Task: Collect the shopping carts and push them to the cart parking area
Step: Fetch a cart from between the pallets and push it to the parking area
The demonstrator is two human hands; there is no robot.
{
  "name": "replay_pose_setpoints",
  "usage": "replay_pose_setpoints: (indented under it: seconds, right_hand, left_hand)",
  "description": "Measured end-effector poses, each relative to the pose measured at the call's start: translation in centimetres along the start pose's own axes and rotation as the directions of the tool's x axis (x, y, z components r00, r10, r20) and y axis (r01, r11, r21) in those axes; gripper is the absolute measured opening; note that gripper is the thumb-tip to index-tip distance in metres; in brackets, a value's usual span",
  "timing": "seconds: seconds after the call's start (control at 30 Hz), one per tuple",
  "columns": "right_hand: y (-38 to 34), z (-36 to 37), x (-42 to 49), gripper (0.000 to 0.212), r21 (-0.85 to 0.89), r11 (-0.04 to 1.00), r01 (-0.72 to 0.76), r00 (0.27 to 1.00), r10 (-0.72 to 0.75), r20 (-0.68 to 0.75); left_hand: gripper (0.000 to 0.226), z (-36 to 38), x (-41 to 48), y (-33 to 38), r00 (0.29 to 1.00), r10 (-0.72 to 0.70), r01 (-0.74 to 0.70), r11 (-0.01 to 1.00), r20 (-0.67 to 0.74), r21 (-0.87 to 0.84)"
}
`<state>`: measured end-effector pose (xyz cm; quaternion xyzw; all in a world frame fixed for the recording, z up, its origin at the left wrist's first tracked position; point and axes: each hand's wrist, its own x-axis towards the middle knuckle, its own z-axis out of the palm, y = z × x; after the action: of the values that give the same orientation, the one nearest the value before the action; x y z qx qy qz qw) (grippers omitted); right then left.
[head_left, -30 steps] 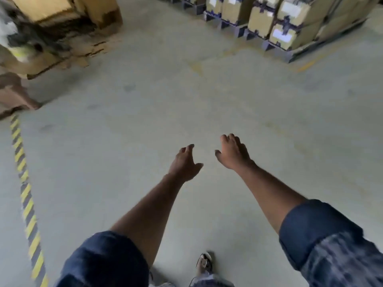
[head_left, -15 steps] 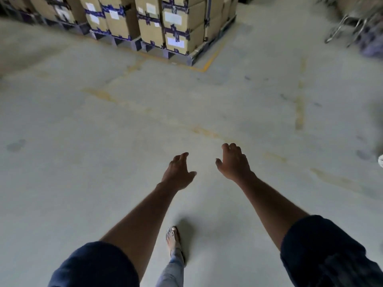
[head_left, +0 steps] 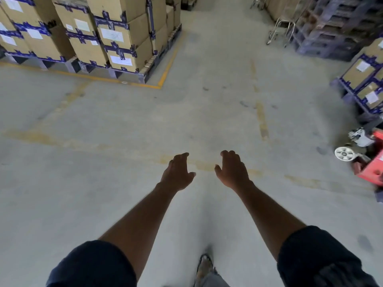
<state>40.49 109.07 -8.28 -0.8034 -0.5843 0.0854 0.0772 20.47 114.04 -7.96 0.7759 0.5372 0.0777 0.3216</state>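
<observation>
left hand (head_left: 178, 172) and right hand (head_left: 233, 170): fingers loosely spread, empty, above concrete floor (head_left: 93, 183). ahead-left: stacked cartons (head_left: 122, 21), white labels unreadable.

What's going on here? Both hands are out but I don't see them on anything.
A person is out on an open concrete warehouse floor with both arms stretched forward. The left hand and right hand are loosely curled and hold nothing, so no cart is collected yet. What looks like a metal cart frame stands far ahead on the right, beside stacked pallets. Taped cardboard boxes sit on pallets to the left, and a red pallet jack is at the right edge.
</observation>
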Motion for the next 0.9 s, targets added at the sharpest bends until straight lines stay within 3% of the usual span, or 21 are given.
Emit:
replay_pose_setpoints:
  seconds: [0.3, 0.57, 0.9]
  right_hand:
    - [10.6, 0.3, 18.9, 0.050, 0.024, 0.996, -0.088, 0.996, 0.087, 0.025]
    - [18.9, -6.0, 36.1, 0.049, 0.013, 0.990, -0.137, 0.989, 0.138, -0.051]
    - [27.5, -4.4, 55.4, 0.049, -0.062, 0.965, -0.254, 0.967, 0.254, -0.002]
  left_hand:
    - [0.079, 1.3, 22.9, 8.0, 0.995, 0.086, -0.088, 0.996, 0.048, 0.035]
    - [0.076, -1.1, 40.8, 18.6, 0.978, 0.199, -0.203, 0.977, 0.062, 0.069]
    - [0.078, 1.2, 63.8, 22.9, 0.964, 0.210, -0.224, 0.972, 0.160, 0.073]
